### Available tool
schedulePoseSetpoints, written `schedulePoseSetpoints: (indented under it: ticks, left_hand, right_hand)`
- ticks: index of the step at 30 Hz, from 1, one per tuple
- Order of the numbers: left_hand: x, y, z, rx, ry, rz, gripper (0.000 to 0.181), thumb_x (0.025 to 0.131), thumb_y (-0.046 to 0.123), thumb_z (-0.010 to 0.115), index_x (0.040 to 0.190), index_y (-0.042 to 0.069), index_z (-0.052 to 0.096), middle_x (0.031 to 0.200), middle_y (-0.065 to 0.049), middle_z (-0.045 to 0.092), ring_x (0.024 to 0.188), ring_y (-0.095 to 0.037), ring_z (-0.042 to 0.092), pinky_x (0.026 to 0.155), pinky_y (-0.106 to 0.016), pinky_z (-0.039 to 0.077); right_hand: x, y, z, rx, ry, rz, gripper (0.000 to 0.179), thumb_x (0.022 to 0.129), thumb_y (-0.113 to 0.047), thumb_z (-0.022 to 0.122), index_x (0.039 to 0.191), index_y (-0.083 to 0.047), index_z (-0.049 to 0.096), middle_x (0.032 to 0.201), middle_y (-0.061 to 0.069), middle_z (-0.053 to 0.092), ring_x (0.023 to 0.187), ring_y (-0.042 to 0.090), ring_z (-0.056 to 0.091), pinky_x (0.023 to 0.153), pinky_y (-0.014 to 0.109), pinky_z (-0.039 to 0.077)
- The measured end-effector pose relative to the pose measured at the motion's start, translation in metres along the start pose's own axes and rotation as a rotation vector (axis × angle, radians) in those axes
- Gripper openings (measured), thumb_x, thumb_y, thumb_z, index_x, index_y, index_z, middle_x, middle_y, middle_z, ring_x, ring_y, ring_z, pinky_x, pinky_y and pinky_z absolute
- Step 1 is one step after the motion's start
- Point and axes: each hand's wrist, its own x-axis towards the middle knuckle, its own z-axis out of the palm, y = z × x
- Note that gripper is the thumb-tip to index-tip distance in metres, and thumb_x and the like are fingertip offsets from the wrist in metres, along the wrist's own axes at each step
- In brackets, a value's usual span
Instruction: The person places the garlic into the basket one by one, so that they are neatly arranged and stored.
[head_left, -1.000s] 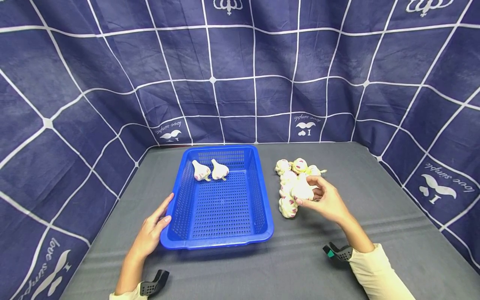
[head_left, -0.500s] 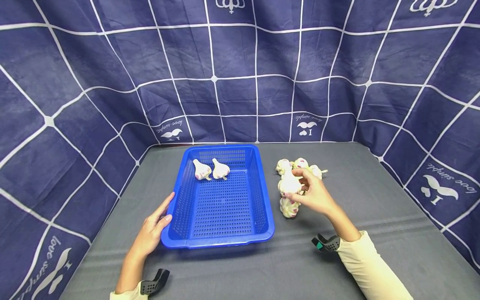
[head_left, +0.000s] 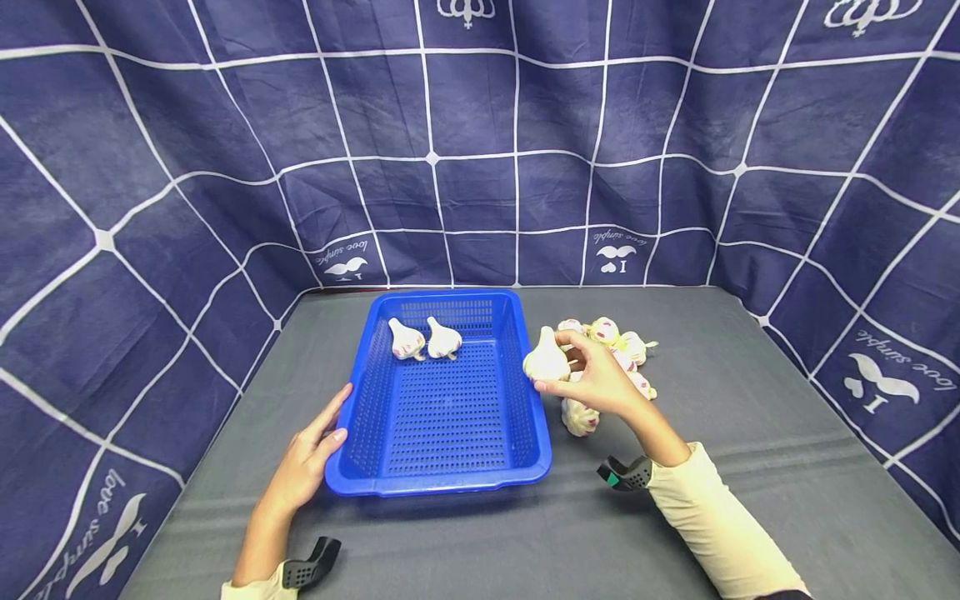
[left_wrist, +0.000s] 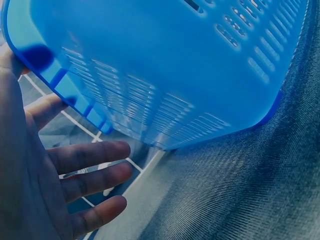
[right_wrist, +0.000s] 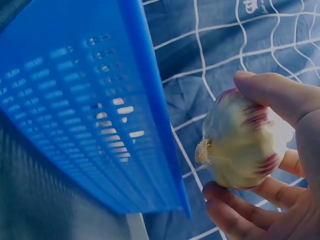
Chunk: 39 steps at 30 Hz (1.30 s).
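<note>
- Head view: The right hand [head_left: 603,379] grasps a garlic bulb [head_left: 546,362] between thumb and fingers, its neck pointing up, at the right rim of a blue basket [head_left: 446,404].
- Also in the head view: The left hand [head_left: 300,458] grasps nothing; its thumb and forefinger rest, extended, on the basket's left rim. Inside, against the far end, a left inner bulb [head_left: 407,342] and a right inner bulb [head_left: 444,339] lie side by side. To the right of the basket, a cluster of bulbs [head_left: 580,417] sits on the grey surface [head_left: 465,558], partly hidden by the right hand. A blue curtain [head_left: 480,200] with white lines hangs behind.
- Left wrist view: The thumb and forefinger touch the rim, while the other three fingers [left_wrist: 95,181] stretch out below it, apart from the slotted wall.
- Right wrist view: The held bulb, streaked purple, shows its root tuft [right_wrist: 203,151] toward the basket wall, with a gap between. Pale patches show through the wall's slots.
</note>
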Motion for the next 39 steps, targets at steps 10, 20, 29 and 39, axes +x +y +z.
schedulePoseSetpoints:
  ticks: [10, 20, 29, 39]
  left_hand:
    - [0.0, -0.001, 0.001, 0.025, -0.004, 0.011, 0.053, 0.099, 0.003, 0.049, 0.151, 0.01, 0.042, 0.146, -0.023, 0.047, 0.125, -0.017, 0.049, 0.098, -0.006, 0.031]
    - [0.001, 0.001, 0.0, 0.029, -0.009, 0.007, 0.054, 0.099, 0.005, 0.049, 0.152, 0.012, 0.041, 0.146, -0.021, 0.047, 0.124, -0.035, 0.051, 0.098, -0.006, 0.03]
    - [0.001, -0.002, 0.0, 0.018, -0.007, 0.008, 0.054, 0.099, 0.005, 0.049, 0.152, 0.013, 0.041, 0.142, -0.023, 0.05, 0.121, 0.001, 0.047, 0.097, -0.006, 0.031]
    - [0.001, -0.002, 0.001, -0.016, -0.014, 0.019, 0.054, 0.1, 0.002, 0.048, 0.152, 0.011, 0.04, 0.14, -0.026, 0.051, 0.121, 0.006, 0.045, 0.098, -0.006, 0.031]
  right_hand:
    - [0.015, -0.012, 0.012, -0.075, -0.01, -0.006, 0.057, 0.072, -0.02, 0.088, 0.118, 0.001, 0.062, 0.104, 0.01, 0.065, 0.084, 0.02, 0.064, 0.073, 0.039, 0.056]
    - [0.033, -0.016, 0.021, -0.089, -0.051, -0.069, 0.057, 0.074, -0.019, 0.087, 0.122, -0.001, 0.062, 0.095, 0.008, 0.062, 0.077, 0.024, 0.059, 0.068, 0.04, 0.054]
    - [0.053, -0.026, 0.024, -0.104, -0.087, -0.068, 0.061, 0.068, -0.021, 0.091, 0.119, -0.002, 0.064, 0.099, 0.009, 0.067, 0.085, 0.026, 0.064, 0.066, 0.038, 0.053]
    - [0.074, -0.03, 0.033, -0.142, -0.081, -0.065, 0.058, 0.068, -0.025, 0.09, 0.117, -0.005, 0.066, 0.101, 0.005, 0.068, 0.087, 0.024, 0.062, 0.065, 0.031, 0.047]
